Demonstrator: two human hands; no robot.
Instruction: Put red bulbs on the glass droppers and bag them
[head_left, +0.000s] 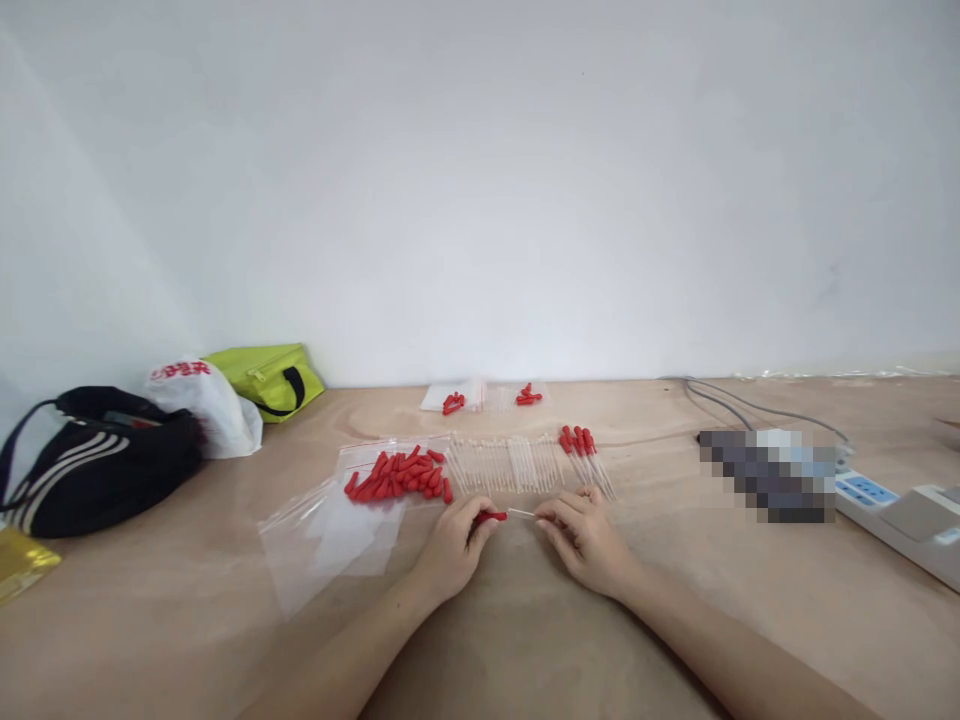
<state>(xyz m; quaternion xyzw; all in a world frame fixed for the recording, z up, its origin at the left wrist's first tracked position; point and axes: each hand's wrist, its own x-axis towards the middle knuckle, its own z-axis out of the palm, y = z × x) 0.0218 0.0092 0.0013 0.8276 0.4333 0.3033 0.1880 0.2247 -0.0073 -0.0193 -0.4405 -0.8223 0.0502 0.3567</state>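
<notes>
My left hand (459, 543) pinches a red rubber bulb (491, 517), its narrow end pointing right. A thin clear tube (521, 513) is pinched in my right hand (583, 538), its free end close to the bulb; whether they touch I cannot tell. Behind my hands lies a row of clear tubes (502, 465). Several tubes fitted with red bulbs (577, 440) lie at the row's right end. To its left, a pile of loose red bulbs (397, 477) rests on clear plastic bags (330, 540).
Small bags with red bulbs (454, 402) lie near the wall. At the left are a black bag (112, 465), a white plastic bag (202, 405) and a green pouch (262, 375). A blurred dark object (765, 475), cables and a power strip (870, 490) are at the right.
</notes>
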